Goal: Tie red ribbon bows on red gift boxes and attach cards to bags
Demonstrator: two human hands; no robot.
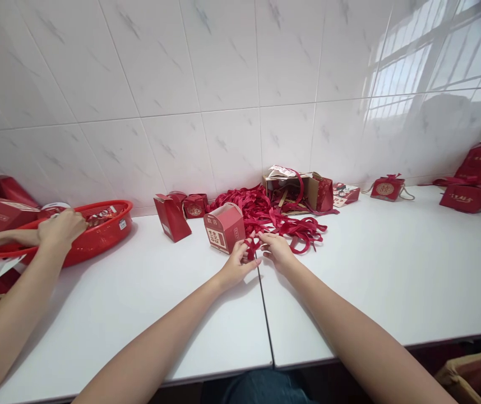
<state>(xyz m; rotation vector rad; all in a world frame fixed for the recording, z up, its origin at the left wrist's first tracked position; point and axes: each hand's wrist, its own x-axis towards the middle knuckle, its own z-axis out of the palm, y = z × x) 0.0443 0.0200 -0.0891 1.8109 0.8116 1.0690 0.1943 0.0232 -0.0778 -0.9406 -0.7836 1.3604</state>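
My left hand (pixel 237 266) has a dark red ribbon (pixel 251 248) looped about its fingers, its thumb stretched toward the right. Across from it, the fingertips of my right hand (pixel 278 250) pinch the same ribbon. Just behind my left hand stands a small red gift box (pixel 224 227) with a rounded top and a cream panel bearing a red character. A heap of loose red ribbons (pixel 246 202) lies behind the box and spreads to the right, past my right hand.
Near the wall are an open cardboard box (pixel 293 191), a red box (pixel 172 217) and a corded gift box (pixel 387 188). More red boxes (pixel 471 195) sit at far right. At left, a co-worker's hands (pixel 61 227) are over a red plastic basin (pixel 97 241). A seam splits the white table (pixel 362 280).
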